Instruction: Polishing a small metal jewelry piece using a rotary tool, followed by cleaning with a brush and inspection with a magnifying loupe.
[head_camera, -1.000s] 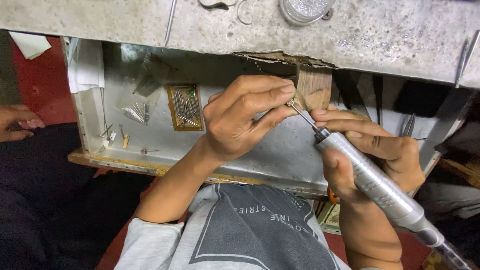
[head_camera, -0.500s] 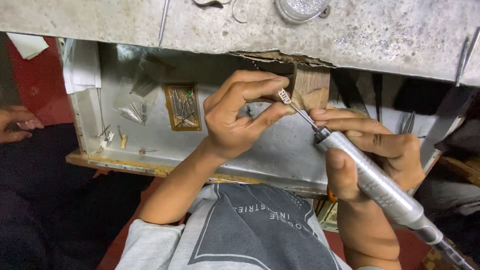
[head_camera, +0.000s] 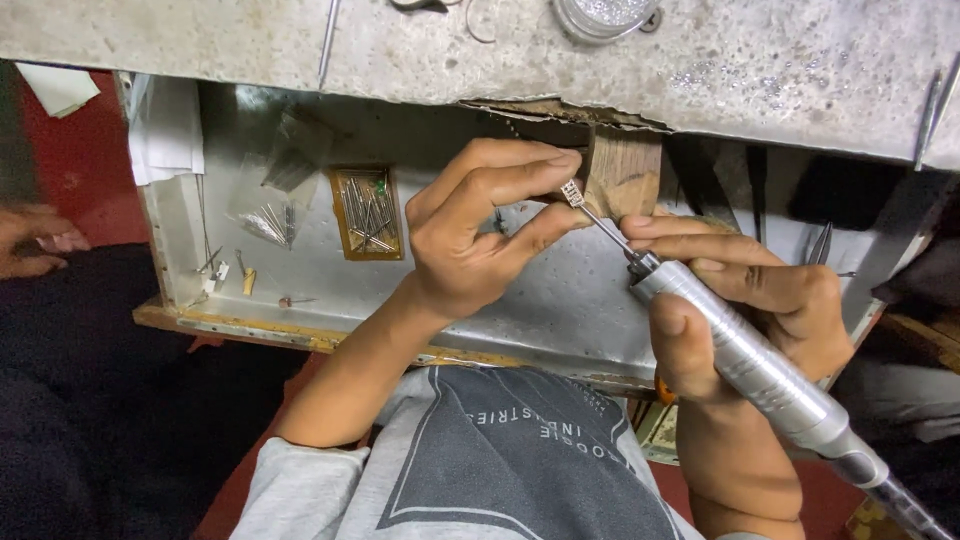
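Head view: left hand (head_camera: 470, 240) grip hides most of tiny workpiece (head_camera: 572, 192); its shape unclear.

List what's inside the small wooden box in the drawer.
The box holds a loose heap of thin metal burs, one green-tipped. Its floor beneath them is covered, so nothing below shows.
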